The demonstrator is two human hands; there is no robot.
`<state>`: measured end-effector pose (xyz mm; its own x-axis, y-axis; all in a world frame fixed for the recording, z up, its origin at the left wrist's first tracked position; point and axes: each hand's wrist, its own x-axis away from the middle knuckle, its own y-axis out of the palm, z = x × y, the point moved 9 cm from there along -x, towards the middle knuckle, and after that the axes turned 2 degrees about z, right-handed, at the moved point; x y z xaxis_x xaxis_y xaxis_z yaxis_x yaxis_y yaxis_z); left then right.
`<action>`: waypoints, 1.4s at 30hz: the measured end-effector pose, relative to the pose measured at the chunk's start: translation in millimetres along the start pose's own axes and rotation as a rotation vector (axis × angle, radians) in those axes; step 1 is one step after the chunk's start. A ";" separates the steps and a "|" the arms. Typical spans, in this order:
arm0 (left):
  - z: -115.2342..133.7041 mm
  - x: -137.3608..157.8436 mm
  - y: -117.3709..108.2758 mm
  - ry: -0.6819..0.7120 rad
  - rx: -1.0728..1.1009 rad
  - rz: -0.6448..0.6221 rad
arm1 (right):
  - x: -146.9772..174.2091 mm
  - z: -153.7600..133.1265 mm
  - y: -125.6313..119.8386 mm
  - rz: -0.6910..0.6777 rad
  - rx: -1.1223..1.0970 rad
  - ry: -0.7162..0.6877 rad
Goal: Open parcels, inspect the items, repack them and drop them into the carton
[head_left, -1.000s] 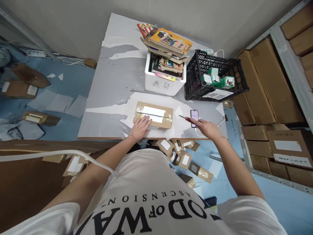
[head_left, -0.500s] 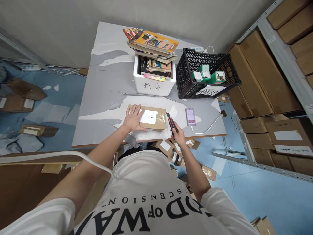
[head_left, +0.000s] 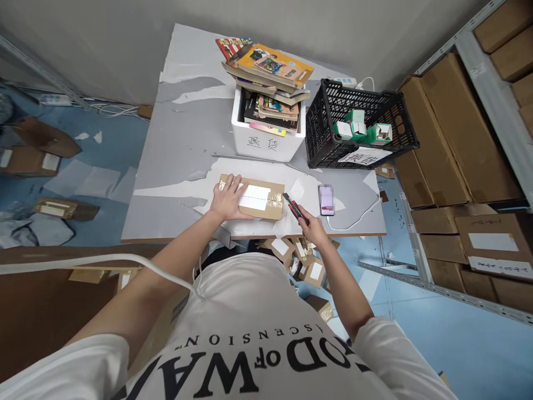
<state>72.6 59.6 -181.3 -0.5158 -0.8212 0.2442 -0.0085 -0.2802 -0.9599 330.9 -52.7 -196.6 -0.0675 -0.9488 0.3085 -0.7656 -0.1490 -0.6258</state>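
Observation:
A sealed cardboard box [head_left: 272, 195] with a white label and clear tape lies flat near the table's front edge. My left hand [head_left: 227, 201] spans its left end, fingers spread over the top towards the far edge and thumb along the near side. In my right hand [head_left: 313, 226] is a red and black utility knife [head_left: 295, 206], gripped by its lower part. The knife points up and left, its tip close to the box's right end; whether it touches cannot be made out.
Behind the box stand a white bin [head_left: 266, 145] heaped with books and a black crate [head_left: 318, 150] holding small green boxes. A phone [head_left: 327, 199] on a white cable lies right of the knife. Shelving with large cartons [head_left: 447, 133] rises at the right. Opened boxes litter the floor.
My right hand has shifted slightly right, and the knife now slants more to the left, with its tip still near the box's right end. My left hand remains on the box.

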 end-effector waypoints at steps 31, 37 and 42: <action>-1.8 0.5 4.8 -0.045 -0.024 -0.111 | 27.5 -15.6 -3.5 0.013 0.177 0.007; -0.4 3.8 5.9 -0.080 -0.048 -0.137 | 33.6 -25.6 6.2 -0.077 0.352 0.032; -1.0 1.8 7.8 -0.083 -0.067 -0.148 | 41.5 -31.5 6.3 -0.122 0.461 0.059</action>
<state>70.7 56.5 -188.5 -0.4323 -0.8125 0.3911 -0.1377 -0.3692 -0.9191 303.1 -84.3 -165.1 -0.0412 -0.9014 0.4309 -0.4071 -0.3788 -0.8311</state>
